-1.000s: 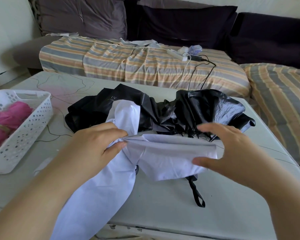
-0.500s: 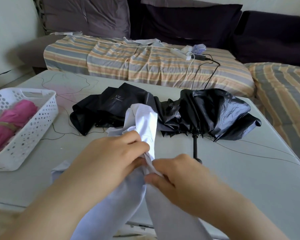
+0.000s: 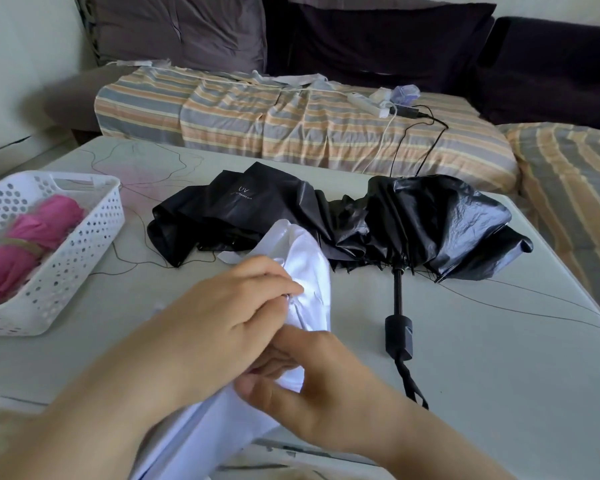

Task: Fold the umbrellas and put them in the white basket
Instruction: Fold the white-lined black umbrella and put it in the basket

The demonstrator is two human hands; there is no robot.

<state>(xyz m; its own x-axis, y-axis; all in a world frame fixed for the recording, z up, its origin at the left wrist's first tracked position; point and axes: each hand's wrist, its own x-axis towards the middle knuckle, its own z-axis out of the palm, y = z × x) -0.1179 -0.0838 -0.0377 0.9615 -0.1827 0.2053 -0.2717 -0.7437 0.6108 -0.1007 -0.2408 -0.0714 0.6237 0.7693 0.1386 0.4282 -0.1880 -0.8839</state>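
Note:
A collapsed black umbrella lies across the middle of the table, its canopy loose and crumpled, its black handle and wrist strap pointing toward me. A white panel of the same umbrella's fabric is bunched up in front of it. My left hand grips this white fabric from the left. My right hand pinches it just below, the two hands touching. A white perforated basket stands at the left edge of the table with a folded pink umbrella inside.
The pale table carries thin dark crack lines. Behind it stands a sofa with a striped cover, dark cushions, and a white power strip with cables running down toward the table. A striped cushion sits at the right.
My hands came together from a wide spread and gathered the white fabric into a narrow bunch. The black handle, earlier covered by the white panel, now shows. The view shifted slightly left.

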